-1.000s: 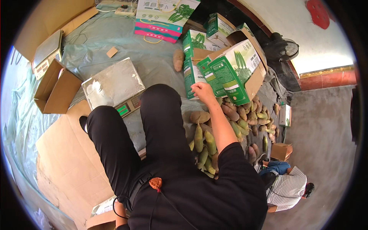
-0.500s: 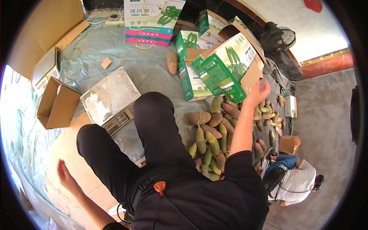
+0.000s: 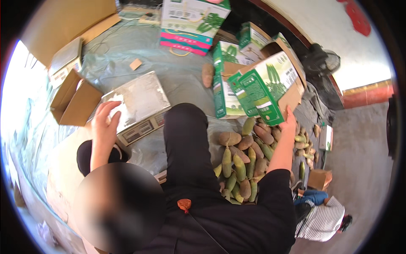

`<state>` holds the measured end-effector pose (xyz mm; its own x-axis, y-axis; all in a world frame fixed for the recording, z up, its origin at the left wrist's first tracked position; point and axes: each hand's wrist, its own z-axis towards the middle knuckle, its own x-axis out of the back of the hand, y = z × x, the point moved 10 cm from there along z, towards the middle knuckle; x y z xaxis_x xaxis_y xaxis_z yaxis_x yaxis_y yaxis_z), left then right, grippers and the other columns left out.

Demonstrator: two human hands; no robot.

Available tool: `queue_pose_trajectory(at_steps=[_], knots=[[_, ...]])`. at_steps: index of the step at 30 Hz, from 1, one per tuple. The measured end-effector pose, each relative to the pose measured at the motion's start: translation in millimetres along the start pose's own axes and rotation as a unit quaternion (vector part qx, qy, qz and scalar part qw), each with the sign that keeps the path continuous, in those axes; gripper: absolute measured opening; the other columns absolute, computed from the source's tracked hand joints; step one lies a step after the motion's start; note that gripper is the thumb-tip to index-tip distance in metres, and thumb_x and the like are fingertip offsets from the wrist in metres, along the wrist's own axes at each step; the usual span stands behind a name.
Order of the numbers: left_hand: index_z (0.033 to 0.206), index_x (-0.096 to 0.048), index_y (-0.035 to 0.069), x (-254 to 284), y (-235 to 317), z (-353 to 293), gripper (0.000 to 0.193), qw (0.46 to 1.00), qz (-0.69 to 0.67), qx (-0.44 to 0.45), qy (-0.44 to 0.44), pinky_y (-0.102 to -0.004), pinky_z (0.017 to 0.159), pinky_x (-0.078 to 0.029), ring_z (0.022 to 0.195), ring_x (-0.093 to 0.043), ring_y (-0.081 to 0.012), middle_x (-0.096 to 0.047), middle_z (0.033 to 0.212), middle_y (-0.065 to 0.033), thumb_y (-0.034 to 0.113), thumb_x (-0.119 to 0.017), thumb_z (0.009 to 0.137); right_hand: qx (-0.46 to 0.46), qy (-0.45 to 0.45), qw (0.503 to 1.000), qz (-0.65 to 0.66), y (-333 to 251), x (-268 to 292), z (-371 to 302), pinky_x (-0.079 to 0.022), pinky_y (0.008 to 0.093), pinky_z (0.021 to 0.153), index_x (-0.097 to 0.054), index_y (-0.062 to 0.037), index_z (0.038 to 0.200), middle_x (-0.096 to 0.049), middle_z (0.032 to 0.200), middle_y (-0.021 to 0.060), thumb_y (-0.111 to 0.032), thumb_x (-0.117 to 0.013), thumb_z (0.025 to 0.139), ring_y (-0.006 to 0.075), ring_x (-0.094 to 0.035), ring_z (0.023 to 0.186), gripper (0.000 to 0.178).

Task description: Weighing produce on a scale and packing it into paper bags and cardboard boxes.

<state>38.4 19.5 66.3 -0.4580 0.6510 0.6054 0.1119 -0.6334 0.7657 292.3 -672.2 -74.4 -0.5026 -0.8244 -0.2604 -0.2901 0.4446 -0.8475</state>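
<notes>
Since the green-white carton [image 3: 270,84] seems light yet stiff, its near edge is suitably touched by the right hand [image 3: 289,122], closure unclear, while the left hand [image 3: 104,125], half-spread, appears unloaded.

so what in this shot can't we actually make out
All in the head view:
Left forearm: lower part hidden by a blurred round patch.
Left hand: viewed from above, touching or hovering over the platform scale is unclear.
Right hand: it hides its own contact with the green-and-white carton.
Scale display: too small to read.
Pinkish shape: cut off by the top edge.
</notes>
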Motion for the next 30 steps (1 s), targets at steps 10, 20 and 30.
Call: queue_pose_trajectory(at_steps=[10,20,30], knots=[[0.1,-0.066,0.006,17,-34,-12,0.019,0.996,0.063,0.037,0.053,-0.0403,0.085,-0.047,0.096,-0.06,-0.035,-0.065,0.102,-0.0116,0.008,-0.063,0.082,0.02,-0.18,0.983,0.039,-1,-154,-87,-0.05,0.0435,0.09,-0.053,-0.003,0.125,-0.061,0.119,0.0107,-0.014,-0.063,0.089,0.0266,-0.06,0.107,0.039],[0.101,-0.067,0.006,40,-40,-14,0.019,0.991,0.044,0.041,0.121,-0.0396,0.079,-0.049,0.088,-0.062,-0.0324,-0.065,0.095,-0.0097,0.008,-0.061,0.083,0.024,-0.38,0.921,-0.085,51,-315,-211,-0.047,0.0383,0.096,-0.048,0.0,0.129,-0.058,0.124,0.0119,-0.011,-0.06,0.09,0.0255,-0.058,0.111,0.042],[0.1,-0.066,0.005,52,-41,-15,0.017,0.988,0.013,0.044,0.15,-0.038,0.076,-0.049,0.086,-0.063,-0.0307,-0.064,0.091,-0.0097,0.007,-0.06,0.084,0.103,-0.536,0.725,-0.42,159,-415,-246,-0.048,0.0279,0.081,-0.061,0.0034,0.113,-0.067,0.102,0.0073,-0.012,-0.066,0.086,0.0127,-0.061,0.09,0.031]])
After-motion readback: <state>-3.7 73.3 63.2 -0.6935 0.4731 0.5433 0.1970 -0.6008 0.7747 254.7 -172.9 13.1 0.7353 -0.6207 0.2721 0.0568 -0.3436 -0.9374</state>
